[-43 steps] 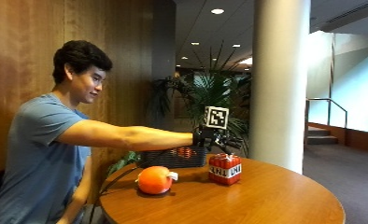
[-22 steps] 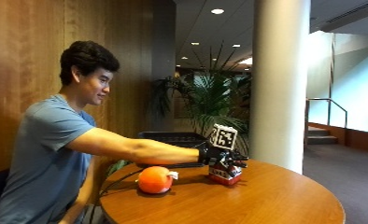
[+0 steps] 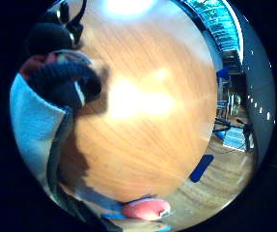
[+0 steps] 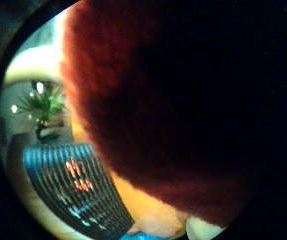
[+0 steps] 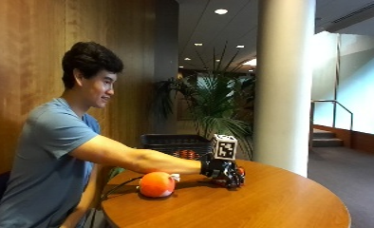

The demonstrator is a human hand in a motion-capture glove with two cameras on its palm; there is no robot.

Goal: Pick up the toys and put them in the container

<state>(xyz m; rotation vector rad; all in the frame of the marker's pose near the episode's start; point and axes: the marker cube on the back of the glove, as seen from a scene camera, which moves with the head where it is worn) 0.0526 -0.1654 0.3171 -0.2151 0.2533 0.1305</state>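
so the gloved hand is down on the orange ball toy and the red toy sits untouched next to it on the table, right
Not quite: it's the reverse. In the outside view the gloved right hand is down on the red toy, and the orange ball toy sits untouched beside it on the table. The thumb side palm view shows red plush close against the palm.

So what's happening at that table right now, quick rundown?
Gloved right hand down on the table, fingers round the red toy. Orange ball toy waits beside it. Black basket behind already holds something orange-red. Nothing in the way.
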